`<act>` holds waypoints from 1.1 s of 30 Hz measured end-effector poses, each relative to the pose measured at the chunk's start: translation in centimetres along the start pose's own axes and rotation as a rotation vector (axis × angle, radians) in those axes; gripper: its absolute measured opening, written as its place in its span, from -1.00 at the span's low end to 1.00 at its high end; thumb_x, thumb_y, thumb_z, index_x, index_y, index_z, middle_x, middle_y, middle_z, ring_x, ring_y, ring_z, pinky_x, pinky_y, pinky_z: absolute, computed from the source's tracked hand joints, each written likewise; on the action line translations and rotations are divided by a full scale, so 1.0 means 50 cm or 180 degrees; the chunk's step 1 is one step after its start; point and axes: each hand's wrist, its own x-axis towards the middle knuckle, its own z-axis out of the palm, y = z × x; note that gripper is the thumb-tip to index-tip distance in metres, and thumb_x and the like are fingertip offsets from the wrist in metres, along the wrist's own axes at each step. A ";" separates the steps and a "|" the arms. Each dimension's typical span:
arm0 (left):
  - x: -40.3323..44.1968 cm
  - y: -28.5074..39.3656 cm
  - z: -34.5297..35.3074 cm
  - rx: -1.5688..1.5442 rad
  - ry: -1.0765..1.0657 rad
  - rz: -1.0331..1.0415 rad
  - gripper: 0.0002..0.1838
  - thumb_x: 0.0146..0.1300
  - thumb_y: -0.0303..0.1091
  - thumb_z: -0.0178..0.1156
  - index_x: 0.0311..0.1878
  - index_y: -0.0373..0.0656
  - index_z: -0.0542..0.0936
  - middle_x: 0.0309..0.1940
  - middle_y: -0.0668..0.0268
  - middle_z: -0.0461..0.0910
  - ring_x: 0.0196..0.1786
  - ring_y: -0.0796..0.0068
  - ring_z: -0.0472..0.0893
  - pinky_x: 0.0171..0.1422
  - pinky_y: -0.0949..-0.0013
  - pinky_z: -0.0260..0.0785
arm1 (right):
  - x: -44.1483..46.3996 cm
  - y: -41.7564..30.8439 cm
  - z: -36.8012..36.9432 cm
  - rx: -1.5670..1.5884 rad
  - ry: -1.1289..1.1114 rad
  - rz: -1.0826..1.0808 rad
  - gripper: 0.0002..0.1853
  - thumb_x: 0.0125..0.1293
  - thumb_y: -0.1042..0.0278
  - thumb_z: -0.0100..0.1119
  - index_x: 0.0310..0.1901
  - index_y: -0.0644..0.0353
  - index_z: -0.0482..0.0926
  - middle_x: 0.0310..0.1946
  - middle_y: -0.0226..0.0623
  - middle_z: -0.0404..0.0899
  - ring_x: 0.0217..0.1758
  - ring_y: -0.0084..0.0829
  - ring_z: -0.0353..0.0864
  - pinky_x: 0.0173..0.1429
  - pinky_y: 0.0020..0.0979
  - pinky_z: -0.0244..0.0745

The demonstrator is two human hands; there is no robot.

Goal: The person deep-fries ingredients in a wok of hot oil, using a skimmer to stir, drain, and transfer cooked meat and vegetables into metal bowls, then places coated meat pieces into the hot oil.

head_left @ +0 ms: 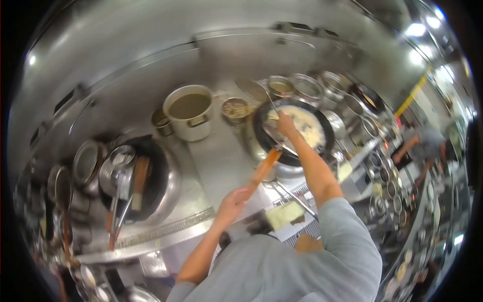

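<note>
Near the lower middle, my left hand [235, 202] is closed round the wooden handle [264, 168] of a ladle that reaches into a large black wok [261, 132]. My right hand [287, 125] is over the wok, closed on the thin metal handle [271, 100] of a round strainer [251, 89]. The strainer is raised at the wok's upper left rim. Pale, bubbling liquid [308, 127] covers much of the wok's bottom. Whatever sits under my right hand is partly hidden.
A large pot of brownish liquid [191, 111] and a smaller container [235, 109] stand left of the wok. Metal bowls [307, 88] line its back. A second wok [151, 186] with utensils is at left. Another person [427, 143] stands at far right.
</note>
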 end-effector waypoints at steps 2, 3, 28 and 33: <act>0.003 0.010 0.009 -0.0064 -0.0128 -0.0174 -0.54 0.20 -0.46 0.19 0.19 0.02 0.46 -0.23 0.32 0.56 -0.49 0.64 0.48 -0.46 0.56 0.37 | -0.089 -0.011 -0.110 0.0715 -0.0057 0.0629 -0.67 0.20 0.50 -0.10 0.03 0.24 0.31 -0.59 0.15 0.54 -0.69 0.02 0.54 -0.55 -0.08 0.47; 0.006 0.015 0.011 -0.0148 -0.0054 -0.0390 -0.54 0.20 -0.47 0.19 0.19 0.01 0.46 -0.24 0.32 0.56 -0.50 0.65 0.48 -0.47 0.58 0.36 | -0.131 0.050 -0.119 0.0684 0.0024 0.0740 -0.67 0.20 0.50 -0.10 0.03 0.24 0.31 -0.59 0.15 0.54 -0.69 0.02 0.54 -0.55 -0.08 0.47; -0.016 0.120 0.036 0.0130 0.0232 -0.0515 -0.52 0.18 -0.58 0.18 0.21 -0.13 0.44 -0.18 0.33 0.50 -0.52 0.68 0.41 -0.50 0.59 0.31 | -0.426 0.376 -0.218 0.0331 0.0728 0.1667 -0.80 0.33 0.42 -0.15 -0.06 0.30 0.22 -0.30 0.37 0.52 -0.21 0.36 0.50 -0.14 0.18 0.33; -0.017 0.161 0.013 0.0105 0.0320 -0.0400 -0.51 0.14 -0.50 0.19 0.19 -0.07 0.47 -0.20 0.36 0.57 -0.51 0.68 0.42 -0.49 0.57 0.28 | -0.394 0.339 -0.308 0.2443 -0.0594 0.2628 -0.79 0.26 0.55 -0.25 -0.06 0.31 0.23 -0.51 -0.08 0.44 -0.69 -0.32 0.44 -0.74 -0.31 0.32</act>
